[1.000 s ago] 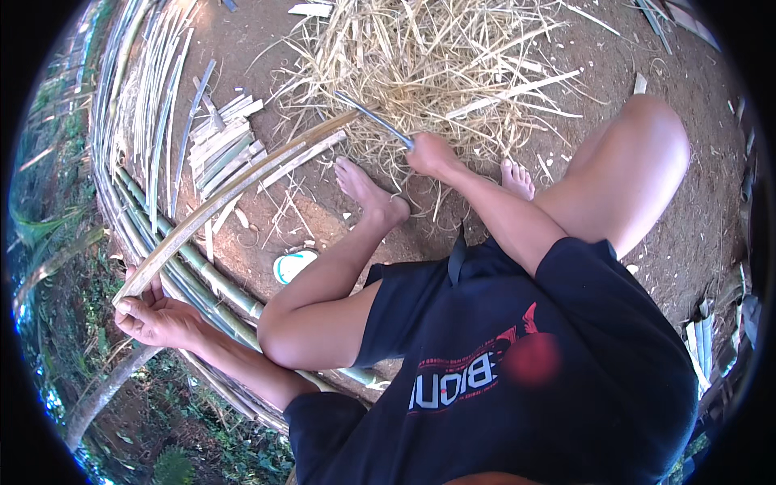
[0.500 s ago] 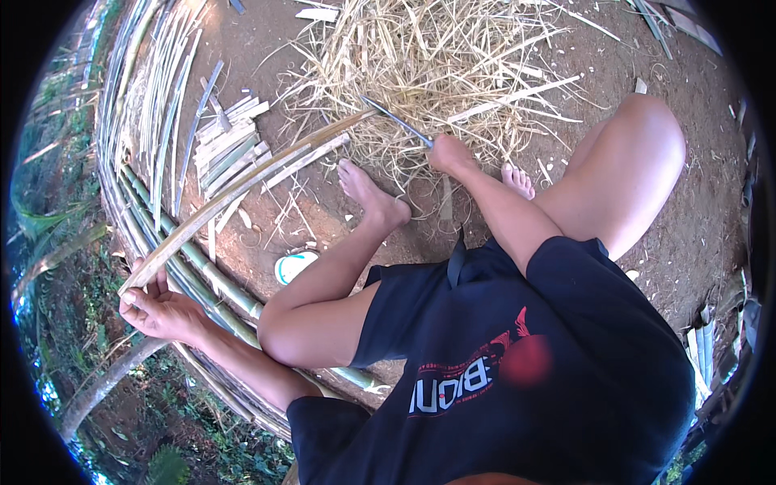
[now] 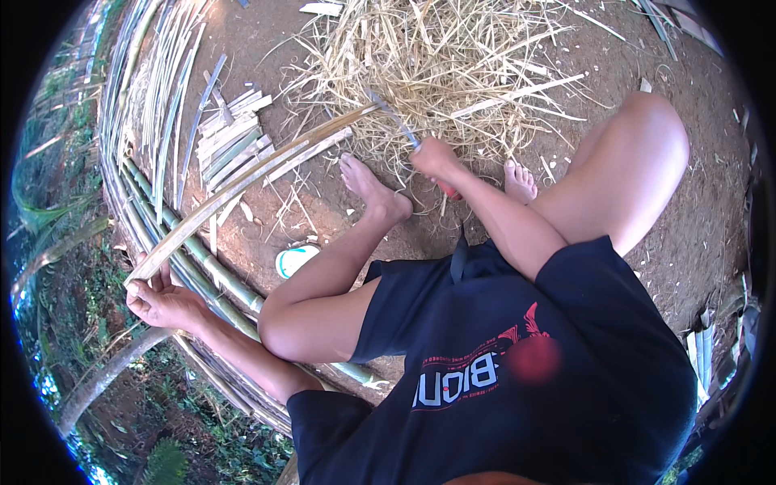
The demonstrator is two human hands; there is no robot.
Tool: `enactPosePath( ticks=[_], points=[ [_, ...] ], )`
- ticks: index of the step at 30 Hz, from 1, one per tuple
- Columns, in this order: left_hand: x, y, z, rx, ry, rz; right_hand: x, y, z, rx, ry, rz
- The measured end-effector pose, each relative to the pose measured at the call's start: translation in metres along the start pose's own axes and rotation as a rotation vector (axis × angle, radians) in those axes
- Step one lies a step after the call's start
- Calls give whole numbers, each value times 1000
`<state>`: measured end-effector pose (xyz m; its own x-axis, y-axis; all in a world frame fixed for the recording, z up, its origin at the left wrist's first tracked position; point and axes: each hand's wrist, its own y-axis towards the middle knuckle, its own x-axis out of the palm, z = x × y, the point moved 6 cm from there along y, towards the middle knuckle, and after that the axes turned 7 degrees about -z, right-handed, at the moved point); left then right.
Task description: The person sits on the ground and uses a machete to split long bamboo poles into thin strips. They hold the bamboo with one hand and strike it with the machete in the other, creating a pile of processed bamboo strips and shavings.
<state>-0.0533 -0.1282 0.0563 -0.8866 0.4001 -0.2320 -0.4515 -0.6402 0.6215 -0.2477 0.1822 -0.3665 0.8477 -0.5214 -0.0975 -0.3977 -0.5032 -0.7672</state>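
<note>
My left hand (image 3: 168, 305), at the left, pinches the near end of a long split bamboo strip (image 3: 242, 184). The strip slants away to the upper middle, and its far end lies by the pile of shavings. A knife with a red handle is gripped in my right hand (image 3: 436, 159). Its blade (image 3: 394, 115) points up and left, with the tip at the strip's far end; whether it touches the strip I cannot tell. My bare left foot (image 3: 373, 190) rests on the ground below the strip's far part.
Pale curly shavings (image 3: 436, 48) are heaped ahead on the bare soil. A stack of short bamboo slats (image 3: 234, 141) lies left of centre, with long thin strips (image 3: 166, 97) beyond. Green bamboo poles (image 3: 206, 259) run along the left edge. A white and green round object (image 3: 297, 260) sits beside my left leg.
My right hand has moved slightly left and nearer to me, and the knife has turned so its blade's flat and red handle show. My left hand and the strip have barely shifted.
</note>
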Motion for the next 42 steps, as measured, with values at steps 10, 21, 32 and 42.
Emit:
enactPosePath(
  ticks=[10, 21, 32, 42],
  points=[
    [3, 0, 35, 58, 165, 46, 28, -19, -39, -295, -101, 70],
    [19, 0, 16, 61, 137, 41, -6, 13, 2, -61, -154, 23],
    [4, -4, 26, 85, 153, 38, 10, 10, -23, -167, -230, 87],
    [6, -7, 7, 19, 134, 45, 13, 5, -17, -182, -280, 107]
  ],
)
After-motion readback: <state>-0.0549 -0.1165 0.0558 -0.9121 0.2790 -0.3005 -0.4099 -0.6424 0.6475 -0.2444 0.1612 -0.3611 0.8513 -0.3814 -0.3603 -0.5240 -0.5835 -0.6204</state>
